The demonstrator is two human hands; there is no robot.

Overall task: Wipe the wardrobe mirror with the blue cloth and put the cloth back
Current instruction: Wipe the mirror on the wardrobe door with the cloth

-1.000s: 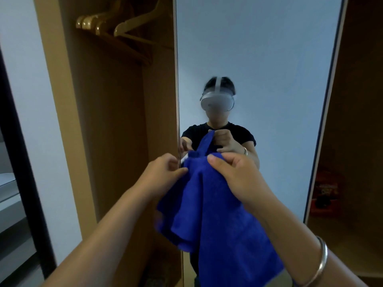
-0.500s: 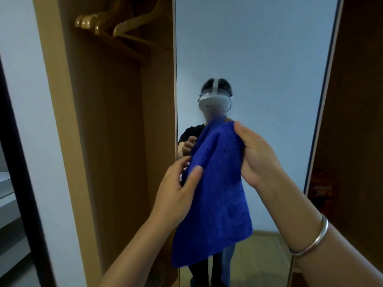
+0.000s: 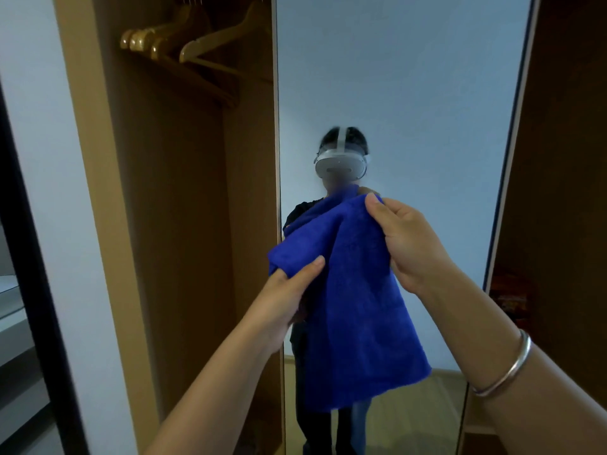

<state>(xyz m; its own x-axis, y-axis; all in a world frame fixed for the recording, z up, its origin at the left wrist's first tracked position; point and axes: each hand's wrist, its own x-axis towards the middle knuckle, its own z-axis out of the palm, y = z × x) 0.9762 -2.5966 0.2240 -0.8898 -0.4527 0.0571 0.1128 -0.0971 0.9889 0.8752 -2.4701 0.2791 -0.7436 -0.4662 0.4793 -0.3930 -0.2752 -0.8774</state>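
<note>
cloth: blue cloth [image 3: 354, 310] held up before the wardrobe mirror [image 3: 410, 93], hanging free
left hand [image 3: 279, 307]: grip pinches cloth's left edge
right hand [image 3: 407, 238]: grip pinches top corner

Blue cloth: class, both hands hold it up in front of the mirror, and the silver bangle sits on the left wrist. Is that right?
Not quite. In the head view both hands, left hand and right hand, do hold the blue cloth before the mirror, but the silver bangle is on the right wrist.
</note>
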